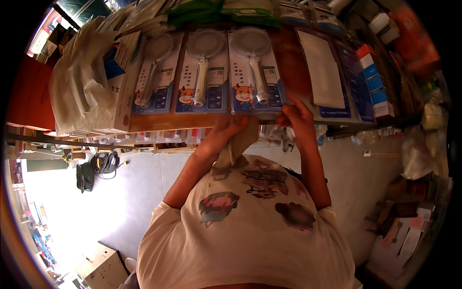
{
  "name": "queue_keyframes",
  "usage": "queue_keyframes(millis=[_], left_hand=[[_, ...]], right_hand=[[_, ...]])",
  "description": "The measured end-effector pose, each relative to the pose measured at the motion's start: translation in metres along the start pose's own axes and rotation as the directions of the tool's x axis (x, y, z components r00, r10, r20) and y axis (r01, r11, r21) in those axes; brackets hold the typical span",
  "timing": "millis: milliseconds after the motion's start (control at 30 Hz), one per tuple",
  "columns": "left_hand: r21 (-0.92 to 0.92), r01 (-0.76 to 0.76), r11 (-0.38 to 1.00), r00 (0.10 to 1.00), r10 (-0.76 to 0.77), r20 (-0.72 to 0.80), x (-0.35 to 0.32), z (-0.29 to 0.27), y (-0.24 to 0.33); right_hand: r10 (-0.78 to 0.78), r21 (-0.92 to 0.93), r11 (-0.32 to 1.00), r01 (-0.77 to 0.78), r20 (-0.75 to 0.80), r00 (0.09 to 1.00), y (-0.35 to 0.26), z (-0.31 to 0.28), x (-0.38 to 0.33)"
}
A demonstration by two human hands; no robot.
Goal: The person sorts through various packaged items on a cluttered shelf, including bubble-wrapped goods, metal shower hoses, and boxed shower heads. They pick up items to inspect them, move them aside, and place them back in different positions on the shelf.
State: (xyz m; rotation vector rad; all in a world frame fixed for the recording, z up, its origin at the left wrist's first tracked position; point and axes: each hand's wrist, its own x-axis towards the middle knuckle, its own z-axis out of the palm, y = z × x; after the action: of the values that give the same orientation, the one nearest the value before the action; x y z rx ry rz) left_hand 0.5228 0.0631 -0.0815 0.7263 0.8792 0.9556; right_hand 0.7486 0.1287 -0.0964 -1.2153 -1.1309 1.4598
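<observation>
Three shower heads in clear blister packs with blue-and-white cards lie side by side on a wooden shelf: a left pack (155, 72), a middle pack (202, 72) and a right pack (254, 72). My left hand (222, 137) is closed around a folded beige cloth (245, 139), just below the shelf's front edge. At the lower right corner of the right pack is my right hand (299, 119), its fingers curled and pinching at that corner. The fingertips are slightly blurred, and part of the grip is hidden.
Plastic-wrapped white boxes (89, 91) stand at the shelf's left end. Right of the packs lie a flat white packet (323, 72) and blue-and-white boxes (375, 84). Green bags (240, 13) lie behind. A coiled black cable (106, 164) rests on the floor at left.
</observation>
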Motion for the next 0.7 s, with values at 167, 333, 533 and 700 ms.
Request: queue_keyframes(millis=[167, 333, 533, 700], left_hand=[[0.219, -0.017, 0.975, 0.995, -0.006, 0.101, 0.001, 0.007, -0.004], [0.213, -0.067, 0.975, 0.992, 0.043, 0.118, 0.010, 0.011, -0.003], [0.088, -0.033, 0.996, 0.995, 0.025, 0.094, 0.020, 0.019, -0.009], [0.092, -0.006, 0.996, 0.994, -0.005, 0.108, 0.026, 0.029, -0.009]], right_hand=[[-0.088, -0.583, 0.804, 0.119, 0.080, 0.993, -0.011, 0.008, 0.000], [-0.221, -0.650, 0.732, 0.203, 0.056, 0.974, -0.006, 0.006, 0.000], [-0.298, -0.510, 0.827, 0.237, -0.039, 0.954, 0.008, -0.003, -0.009], [-0.278, -0.524, 0.822, 0.222, -0.029, 0.960, -0.003, -0.009, -0.024]])
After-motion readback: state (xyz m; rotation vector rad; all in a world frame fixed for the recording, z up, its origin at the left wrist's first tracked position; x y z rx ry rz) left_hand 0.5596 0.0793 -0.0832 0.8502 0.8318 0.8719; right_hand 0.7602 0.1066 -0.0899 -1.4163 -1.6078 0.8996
